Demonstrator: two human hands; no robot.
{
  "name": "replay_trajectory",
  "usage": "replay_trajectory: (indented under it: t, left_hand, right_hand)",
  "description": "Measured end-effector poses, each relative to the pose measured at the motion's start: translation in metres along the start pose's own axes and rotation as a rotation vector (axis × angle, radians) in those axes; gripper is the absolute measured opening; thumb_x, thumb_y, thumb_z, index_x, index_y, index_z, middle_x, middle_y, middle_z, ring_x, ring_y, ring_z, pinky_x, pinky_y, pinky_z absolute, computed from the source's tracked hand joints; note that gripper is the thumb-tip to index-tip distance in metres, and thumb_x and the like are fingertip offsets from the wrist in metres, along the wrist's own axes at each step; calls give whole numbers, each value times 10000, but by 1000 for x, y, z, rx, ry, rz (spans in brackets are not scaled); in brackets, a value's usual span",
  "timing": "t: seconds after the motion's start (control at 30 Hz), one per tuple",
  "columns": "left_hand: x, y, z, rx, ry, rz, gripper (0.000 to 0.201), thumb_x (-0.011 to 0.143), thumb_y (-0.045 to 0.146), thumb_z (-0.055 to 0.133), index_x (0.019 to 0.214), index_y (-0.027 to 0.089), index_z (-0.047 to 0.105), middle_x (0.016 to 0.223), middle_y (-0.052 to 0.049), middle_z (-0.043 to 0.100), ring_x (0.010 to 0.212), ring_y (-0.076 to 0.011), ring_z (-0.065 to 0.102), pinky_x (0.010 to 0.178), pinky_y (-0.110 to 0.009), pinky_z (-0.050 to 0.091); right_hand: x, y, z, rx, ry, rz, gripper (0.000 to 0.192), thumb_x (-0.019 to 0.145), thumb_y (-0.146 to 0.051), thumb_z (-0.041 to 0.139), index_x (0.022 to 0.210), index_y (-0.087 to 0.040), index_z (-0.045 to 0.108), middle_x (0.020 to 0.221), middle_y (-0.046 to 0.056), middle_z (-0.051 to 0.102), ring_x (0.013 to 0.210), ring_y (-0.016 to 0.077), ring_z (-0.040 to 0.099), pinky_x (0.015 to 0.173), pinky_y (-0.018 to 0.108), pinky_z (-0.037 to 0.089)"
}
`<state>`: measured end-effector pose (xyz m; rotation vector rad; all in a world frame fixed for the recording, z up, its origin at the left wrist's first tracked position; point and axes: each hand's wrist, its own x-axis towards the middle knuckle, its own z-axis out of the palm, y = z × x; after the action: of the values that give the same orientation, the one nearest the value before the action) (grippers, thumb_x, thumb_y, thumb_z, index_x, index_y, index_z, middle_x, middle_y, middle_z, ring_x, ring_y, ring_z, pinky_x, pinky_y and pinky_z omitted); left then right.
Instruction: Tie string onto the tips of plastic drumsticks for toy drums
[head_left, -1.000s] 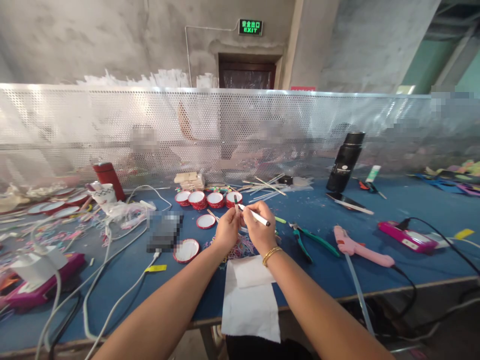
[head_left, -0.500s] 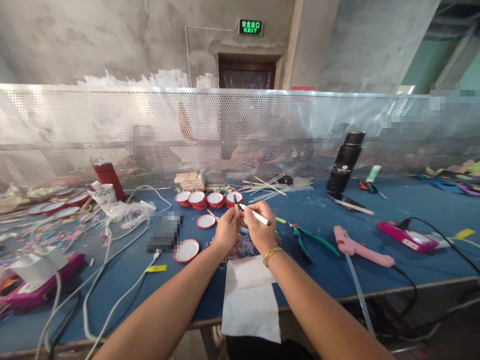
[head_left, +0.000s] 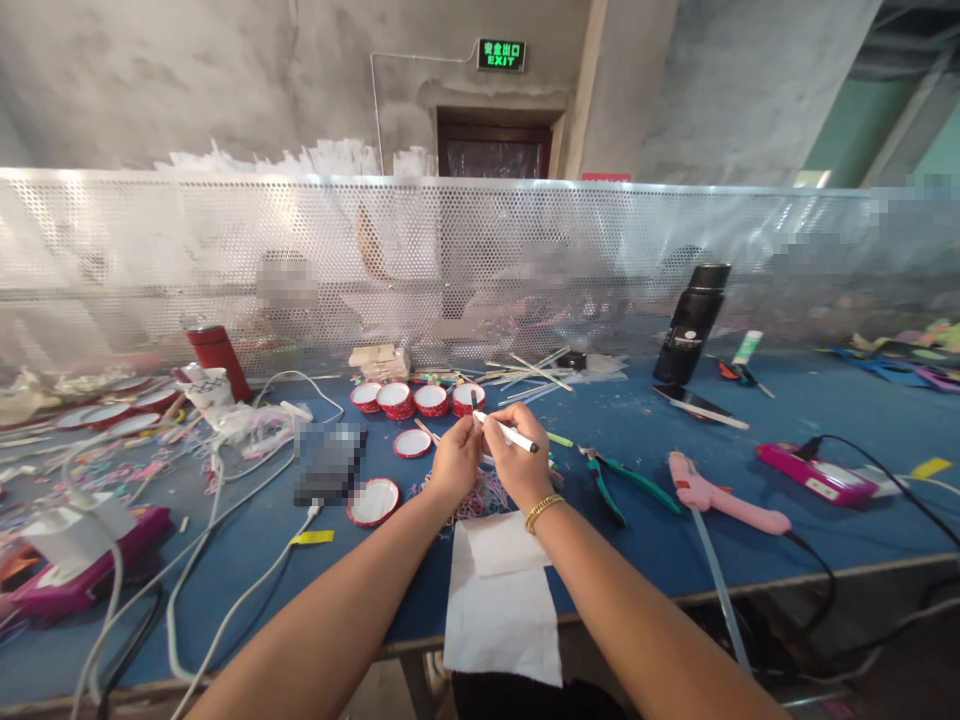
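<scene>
My left hand (head_left: 452,465) and my right hand (head_left: 515,462) meet above the middle of the blue table (head_left: 645,550). The right hand grips a white stick with a dark tip (head_left: 511,433), which points right. The left hand pinches a small dark piece (head_left: 474,399) held upright against the stick's left end. Below the hands lies a heap of thin coloured bands (head_left: 480,495). A white sheet of paper (head_left: 501,595) hangs over the near table edge.
Red-rimmed round lids (head_left: 411,398) stand in a row behind the hands, and two (head_left: 373,500) lie flat to the left. Green-handled pliers (head_left: 619,481), a pink glue gun (head_left: 724,495), a black flask (head_left: 690,322), white cables (head_left: 217,560) and a perforated metal screen (head_left: 225,260) surround the spot.
Both hands have shifted very slightly, and the white stick has tipped a little lower. Their hold has not changed.
</scene>
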<state>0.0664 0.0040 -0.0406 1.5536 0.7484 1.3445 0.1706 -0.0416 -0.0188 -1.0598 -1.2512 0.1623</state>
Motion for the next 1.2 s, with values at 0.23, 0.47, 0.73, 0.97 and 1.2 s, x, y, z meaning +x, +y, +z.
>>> replay_trajectory:
  t: [0.23, 0.47, 0.73, 0.97, 1.2]
  left_hand:
    - [-1, 2, 0, 29, -5, 11, 426, 866, 572, 613, 711, 192, 502, 626, 41, 437, 603, -110, 358, 553, -243, 282]
    - [-1, 2, 0, 50, 8, 20, 452, 853, 586, 624, 685, 197, 468, 620, 43, 424, 604, -107, 346, 552, -243, 275]
    - [-1, 6, 0, 30, 4, 26, 467, 884, 620, 585, 720, 185, 531, 619, 33, 471, 586, -108, 397, 554, -248, 299]
    - [0, 4, 0, 29, 11, 16, 488, 851, 639, 628, 703, 187, 516, 611, 42, 446, 579, -102, 372, 543, -246, 286]
    - [2, 1, -1, -6, -5, 28, 459, 873, 612, 616, 723, 184, 548, 629, 24, 502, 592, -108, 421, 567, -247, 318]
  right_hand:
    - [-1, 1, 1, 59, 6, 29, 182, 872, -395, 612, 801, -228, 604, 746, 20, 678, 684, 190, 634, 639, 306, 496]
    - [-1, -1, 0, 50, -9, 27, 177, 869, -382, 612, 784, -228, 600, 719, 11, 664, 650, 181, 621, 618, 299, 485]
    - [0, 0, 0, 70, 34, 35, 185, 869, -391, 607, 784, -228, 591, 720, 15, 671, 663, 191, 633, 630, 308, 482]
    - [0, 0, 1, 67, 0, 33, 189, 869, -396, 618, 788, -227, 606, 734, 18, 675, 672, 187, 628, 632, 302, 486]
    - [1, 1, 0, 69, 46, 42, 192, 871, -397, 611, 776, -231, 590, 708, 9, 669, 651, 183, 623, 625, 300, 485]
